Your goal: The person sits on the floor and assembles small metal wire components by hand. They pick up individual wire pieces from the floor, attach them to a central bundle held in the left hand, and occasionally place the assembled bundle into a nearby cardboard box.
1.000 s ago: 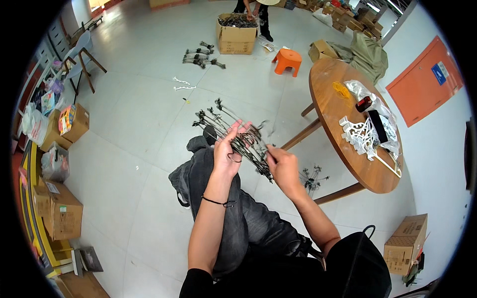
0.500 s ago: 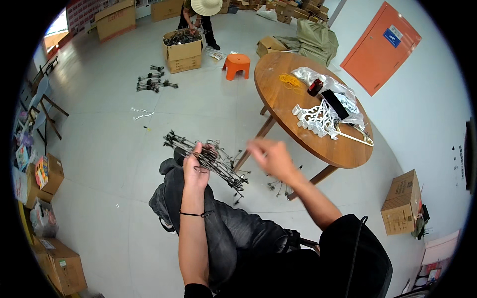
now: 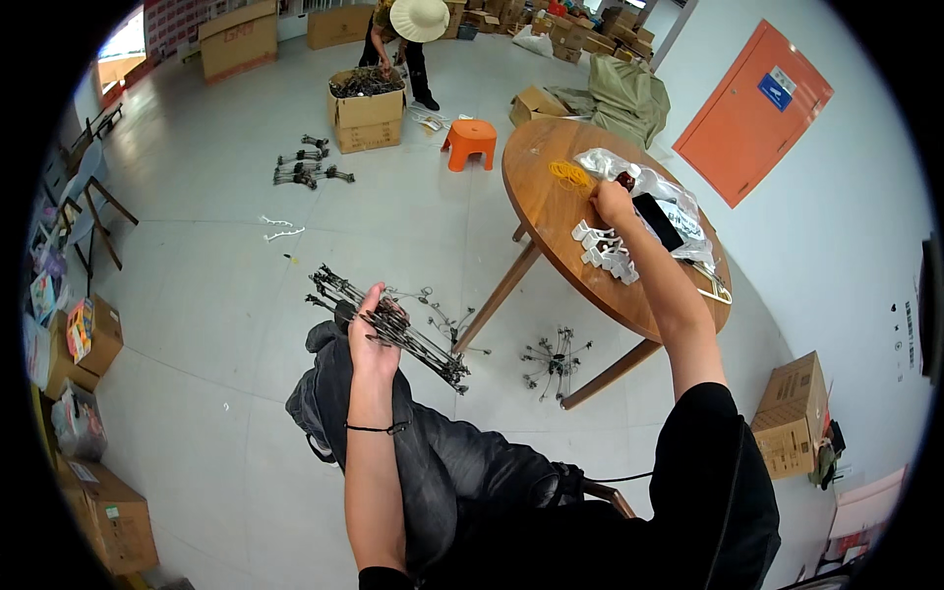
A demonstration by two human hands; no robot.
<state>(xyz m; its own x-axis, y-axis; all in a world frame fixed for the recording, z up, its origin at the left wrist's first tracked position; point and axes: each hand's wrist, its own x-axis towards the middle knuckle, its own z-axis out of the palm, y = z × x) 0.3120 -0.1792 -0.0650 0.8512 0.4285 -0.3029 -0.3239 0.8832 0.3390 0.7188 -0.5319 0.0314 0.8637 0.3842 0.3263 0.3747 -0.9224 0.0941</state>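
Note:
My left hand (image 3: 370,344) is wrapped round a bundle of thin black rods with knobby ends (image 3: 428,352), held slantwise above my knee. Out over the round wooden table (image 3: 539,147) reaches my right hand (image 3: 614,204), its fingers curled downward; whatever they grip, if anything, is hidden. Beside those fingers lie loose yellow rubber bands (image 3: 567,174). A small dark red bottle (image 3: 625,181) stands just past the hand. White plastic hangers (image 3: 608,254) lie partly under my right forearm, near a black phone (image 3: 658,220) and clear plastic bags (image 3: 696,212).
More black rods (image 3: 556,364) lie on the floor by the table legs, and several bundles (image 3: 307,175) farther off. An orange stool (image 3: 470,144) stands behind. Another person in a straw hat (image 3: 420,18) bends over a filled carton (image 3: 368,126). Cartons (image 3: 793,417) stand right.
My right hand has moved from beside the bundle up and right onto the table, near the rubber bands. The left hand still holds the bundle, slightly lower and farther left in view.

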